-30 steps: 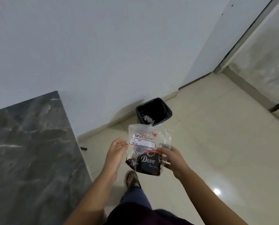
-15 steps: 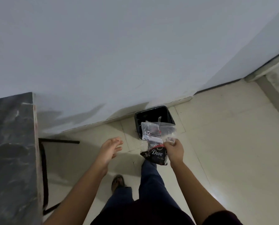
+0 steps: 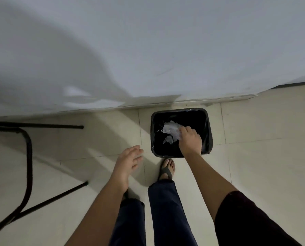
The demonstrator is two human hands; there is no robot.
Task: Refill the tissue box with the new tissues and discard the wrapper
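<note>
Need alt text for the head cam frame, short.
Seen from above, a person's right hand reaches into a black-lined bin by the wall, fingers on a crumpled clear wrapper. The left hand hangs open and empty over the tiled floor; a black metal frame stands at left.

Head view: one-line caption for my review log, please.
Right hand lowers the clear wrapper into the black bin by the wall; left hand hangs open, empty.
</note>
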